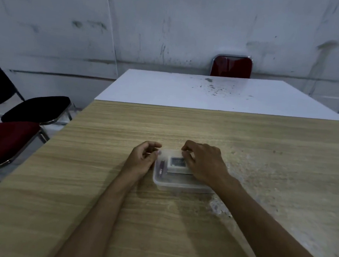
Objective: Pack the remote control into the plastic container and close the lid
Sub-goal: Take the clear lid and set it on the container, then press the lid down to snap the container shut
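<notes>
A clear plastic container (pixel 179 187) sits on the wooden table (pixel 96 183) in front of me. Inside lies a white remote control (pixel 176 162) with a small grey screen, seen hazily as if through a translucent lid. A thin dark reddish object (pixel 161 168) lies beside it at the left wall. My left hand (pixel 142 160) pinches the container's far left corner with thumb and curled fingers. My right hand (pixel 204 163) rests over the right side, its fingertips bent onto the far rim. It hides the remote's right end.
A white table (pixel 210 93) with dark specks abuts the far edge of the wooden one, with a red chair back (pixel 231 67) behind it. A black chair (pixel 37 107) and a red chair (pixel 4 138) stand off the left edge. Pale scuffs mark the wood at the right.
</notes>
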